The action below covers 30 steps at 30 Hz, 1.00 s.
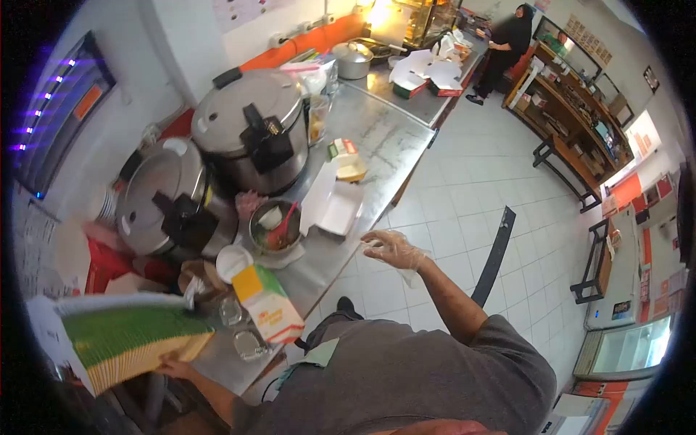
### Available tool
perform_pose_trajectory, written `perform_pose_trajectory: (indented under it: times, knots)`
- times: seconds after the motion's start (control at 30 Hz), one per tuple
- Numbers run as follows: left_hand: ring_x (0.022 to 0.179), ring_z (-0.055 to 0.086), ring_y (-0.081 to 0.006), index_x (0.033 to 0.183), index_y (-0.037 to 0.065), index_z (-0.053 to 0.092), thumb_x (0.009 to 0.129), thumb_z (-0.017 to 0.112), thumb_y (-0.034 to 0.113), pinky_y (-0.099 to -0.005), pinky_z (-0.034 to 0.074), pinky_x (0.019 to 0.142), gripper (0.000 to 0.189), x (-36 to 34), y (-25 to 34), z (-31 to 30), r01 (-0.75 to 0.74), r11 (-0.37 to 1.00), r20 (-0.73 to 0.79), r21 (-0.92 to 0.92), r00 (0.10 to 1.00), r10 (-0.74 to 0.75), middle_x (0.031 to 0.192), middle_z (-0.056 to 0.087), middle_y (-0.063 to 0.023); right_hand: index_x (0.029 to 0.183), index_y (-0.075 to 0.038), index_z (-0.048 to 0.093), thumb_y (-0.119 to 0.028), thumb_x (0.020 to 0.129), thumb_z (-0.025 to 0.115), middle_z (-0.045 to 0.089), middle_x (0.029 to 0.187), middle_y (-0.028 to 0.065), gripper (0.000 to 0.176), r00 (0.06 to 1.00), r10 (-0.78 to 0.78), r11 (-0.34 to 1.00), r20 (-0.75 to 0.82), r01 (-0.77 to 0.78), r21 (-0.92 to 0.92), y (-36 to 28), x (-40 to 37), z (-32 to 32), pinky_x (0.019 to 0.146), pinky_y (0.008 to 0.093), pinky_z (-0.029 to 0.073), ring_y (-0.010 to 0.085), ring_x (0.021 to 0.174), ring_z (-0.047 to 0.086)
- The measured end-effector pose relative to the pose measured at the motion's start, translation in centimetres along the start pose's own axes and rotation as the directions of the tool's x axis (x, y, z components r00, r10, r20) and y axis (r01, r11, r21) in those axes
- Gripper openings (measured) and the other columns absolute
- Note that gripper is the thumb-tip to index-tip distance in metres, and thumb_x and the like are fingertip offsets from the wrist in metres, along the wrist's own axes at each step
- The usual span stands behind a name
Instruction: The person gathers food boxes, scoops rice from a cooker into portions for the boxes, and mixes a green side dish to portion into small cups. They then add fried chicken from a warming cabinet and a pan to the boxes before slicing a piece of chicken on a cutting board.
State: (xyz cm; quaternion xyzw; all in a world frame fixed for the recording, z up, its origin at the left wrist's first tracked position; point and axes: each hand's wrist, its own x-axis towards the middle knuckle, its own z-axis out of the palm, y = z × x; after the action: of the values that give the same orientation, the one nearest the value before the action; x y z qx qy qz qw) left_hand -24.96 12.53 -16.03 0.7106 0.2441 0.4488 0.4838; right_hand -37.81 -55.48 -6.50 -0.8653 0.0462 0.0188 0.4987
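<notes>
My left hand (175, 368), at the lower left, has its fingers closed at the lower edge of a stack of green and yellow food cartons (138, 330), folded flat. My right hand (394, 249) wears a clear plastic glove and hangs beside the counter edge, fingers loosely bent, holding nothing. Nearest to it on the counter is an open white food box (341, 206). Left of that box stands a metal bowl (276, 226) with a red-handled utensil in it. An upright yellow, green and white carton (268, 304) stands close to my body.
Two large lidded cookers (250, 123) line the wall side of the steel counter (395, 138). A small carton (348, 159), a lidded pot (353, 59) and open boxes (428, 72) sit farther along. A person in black (512, 43) stands at the far end. Wooden shelves are at right.
</notes>
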Motion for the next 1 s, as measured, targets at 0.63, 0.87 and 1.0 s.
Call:
perform_pose_trajectory:
  times: [0.63,0.87,1.0]
  knots:
    - [0.109,0.053,-0.0278,0.13,-0.004,0.041,0.097,0.045,0.023,-0.0377,0.042,0.094,0.042,-21.1,27.4,25.5,-0.424,0.905,0.338,-0.015,0.85,0.404,0.123,0.052,-0.0199,0.117,-0.004,0.057,-0.036,0.085,0.065,0.063,0.11,0.0152,0.046,0.994,0.095,0.987,-0.051,-0.101,-0.123,18.6,9.4,-28.6,0.088,0.0369,0.049,0.027,0.103,0.06]
    - [0.123,0.043,-0.028,0.143,0.011,0.029,0.098,0.043,0.034,-0.0385,0.027,0.105,0.053,-26.1,31.6,38.8,-0.218,0.956,0.755,-0.197,0.588,0.29,0.136,0.044,-0.0168,0.115,-0.004,0.058,-0.039,0.084,0.063,0.063,0.108,0.017,0.047,0.997,0.042,0.976,-0.072,-0.056,-0.212,20.5,11.6,-34.7,0.086,0.0376,0.049,0.0296,0.098,0.063]
    - [0.123,0.043,-0.0268,0.143,0.011,0.029,0.097,0.046,0.032,-0.0374,0.028,0.104,0.053,-24.8,32.1,39.6,-0.148,0.975,0.784,-0.167,0.58,0.222,0.134,0.045,-0.0163,0.115,-0.005,0.058,-0.037,0.085,0.063,0.062,0.11,0.0171,0.045,0.986,0.117,0.987,-0.117,-0.129,-0.094,22.2,11.3,-33.5,0.088,0.0379,0.049,0.0285,0.101,0.061]
